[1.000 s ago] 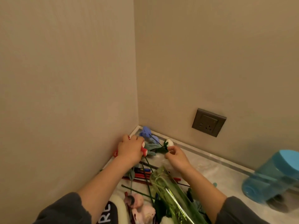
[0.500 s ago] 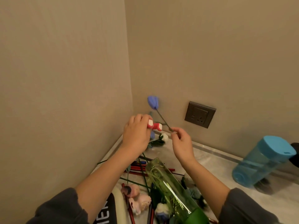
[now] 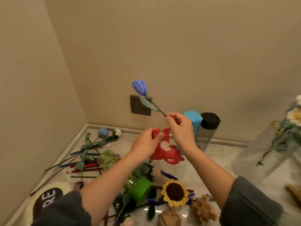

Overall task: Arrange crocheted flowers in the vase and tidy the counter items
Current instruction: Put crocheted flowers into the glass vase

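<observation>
1. Right hand [image 3: 180,129]: fingers pinching the dark stem of a blue crocheted tulip [image 3: 140,86], raised above the bench [image 3: 210,154].
2. Left hand [image 3: 145,142]: fingers clamped on a red rubber bear toy [image 3: 167,152], hanging upside down.
3. Clear glass vase [image 3: 267,147] at right, well apart.

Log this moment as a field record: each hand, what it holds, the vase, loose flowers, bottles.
left hand: grips a red bear toy by a leg, head down, above the counter
right hand: pinches the stem of a blue crocheted tulip, bloom raised
vase: clear glass, at the right, holds a daisy and greenery
loose flowers: sunflower, blue rose and white bud lie on the counter
bottles: blue-lidded bottle and black-lidded bottle stand by the wall
</observation>
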`<action>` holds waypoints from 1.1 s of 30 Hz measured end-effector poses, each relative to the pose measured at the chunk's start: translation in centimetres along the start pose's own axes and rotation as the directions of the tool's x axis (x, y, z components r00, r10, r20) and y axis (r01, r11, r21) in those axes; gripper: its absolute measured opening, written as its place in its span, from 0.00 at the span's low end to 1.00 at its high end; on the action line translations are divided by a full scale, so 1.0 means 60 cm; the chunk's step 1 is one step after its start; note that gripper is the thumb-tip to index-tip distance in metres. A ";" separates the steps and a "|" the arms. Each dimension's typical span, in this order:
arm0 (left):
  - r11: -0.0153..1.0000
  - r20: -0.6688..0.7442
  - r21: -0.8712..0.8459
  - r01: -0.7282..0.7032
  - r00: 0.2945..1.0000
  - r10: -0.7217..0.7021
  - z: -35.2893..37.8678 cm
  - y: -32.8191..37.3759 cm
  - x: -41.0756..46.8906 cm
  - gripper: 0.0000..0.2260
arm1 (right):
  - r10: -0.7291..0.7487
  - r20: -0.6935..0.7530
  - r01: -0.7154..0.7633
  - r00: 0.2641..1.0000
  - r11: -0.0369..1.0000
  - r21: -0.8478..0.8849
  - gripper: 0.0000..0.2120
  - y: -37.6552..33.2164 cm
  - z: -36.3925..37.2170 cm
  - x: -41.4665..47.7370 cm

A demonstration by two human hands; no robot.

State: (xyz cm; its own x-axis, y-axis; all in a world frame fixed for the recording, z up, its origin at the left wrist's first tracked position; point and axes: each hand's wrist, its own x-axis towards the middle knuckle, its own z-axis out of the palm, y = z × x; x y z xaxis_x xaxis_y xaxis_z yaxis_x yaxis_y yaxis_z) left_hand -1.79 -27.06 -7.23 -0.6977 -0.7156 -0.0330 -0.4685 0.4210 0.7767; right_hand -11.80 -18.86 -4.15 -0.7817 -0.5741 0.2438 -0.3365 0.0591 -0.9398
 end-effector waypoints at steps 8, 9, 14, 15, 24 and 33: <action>0.964 0.195 -0.132 0.229 0.960 -0.201 0.184 0.033 -0.014 0.11 | 0.106 0.053 -0.106 0.993 0.994 -0.019 0.07 0.072 -0.129 -0.038; 0.954 0.202 -0.149 0.259 0.953 -0.227 0.204 0.033 -0.016 0.11 | 0.114 0.063 -0.113 0.991 0.993 -0.026 0.07 0.079 -0.141 -0.041; 0.917 0.236 -0.150 0.369 0.914 -0.330 0.284 0.013 -0.015 0.10 | 0.152 0.110 -0.148 0.982 0.988 -0.039 0.08 0.111 -0.184 -0.053; 0.920 0.230 -0.137 0.366 0.915 -0.330 0.293 0.013 -0.014 0.09 | 0.155 0.115 -0.150 0.981 0.988 -0.047 0.08 0.116 -0.190 -0.053; 0.979 -0.058 -0.133 0.155 0.985 -0.164 0.234 0.056 -0.024 0.13 | 0.124 0.182 -0.127 0.976 0.992 0.007 0.07 0.119 -0.189 -0.043; 0.760 -0.131 -0.646 0.072 0.970 -0.203 0.022 0.060 -0.028 0.14 | 0.034 0.332 -0.082 0.943 0.988 0.129 0.09 0.047 -0.034 -0.043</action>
State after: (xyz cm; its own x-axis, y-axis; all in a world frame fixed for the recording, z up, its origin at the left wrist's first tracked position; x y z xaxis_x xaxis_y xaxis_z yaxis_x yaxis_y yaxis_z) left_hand -3.02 -23.59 -5.22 -0.5109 -0.8528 -0.1077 -0.0564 -0.0917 0.9942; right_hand -11.79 -15.53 -6.95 -0.5741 -0.8102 0.1179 -0.2007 -0.0003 -0.9796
